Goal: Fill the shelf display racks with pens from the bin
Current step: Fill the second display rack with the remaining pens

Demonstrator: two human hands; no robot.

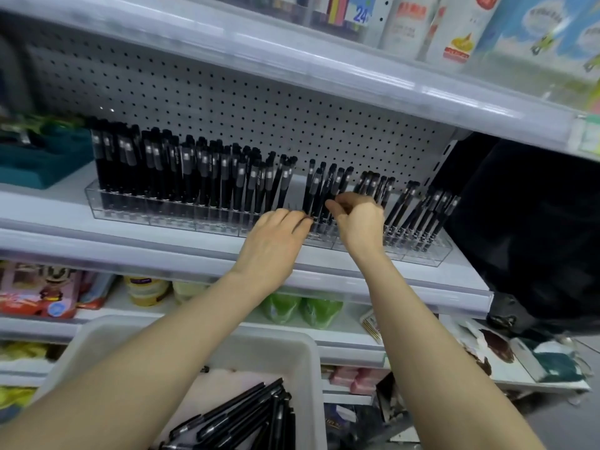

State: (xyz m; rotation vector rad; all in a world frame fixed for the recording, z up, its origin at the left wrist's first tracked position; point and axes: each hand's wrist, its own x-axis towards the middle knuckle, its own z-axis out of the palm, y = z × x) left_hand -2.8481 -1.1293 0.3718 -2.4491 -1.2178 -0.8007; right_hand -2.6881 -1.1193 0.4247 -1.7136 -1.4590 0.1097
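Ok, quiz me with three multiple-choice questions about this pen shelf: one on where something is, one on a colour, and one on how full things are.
1. Where are the left hand and right hand?
A. On the floor
B. At the middle of the clear rack
C. On a ladder

2. What colour are the pens in the rack?
A. Black
B. Red
C. Green

3. Which part of the rack is packed tightest?
A. Right end
B. Middle
C. Left end

Answers: 1 B, both hands' fingers meet the pens mid-rack; 2 A, every barrel is black; 3 C, pens crowd the left end while gaps show further right.
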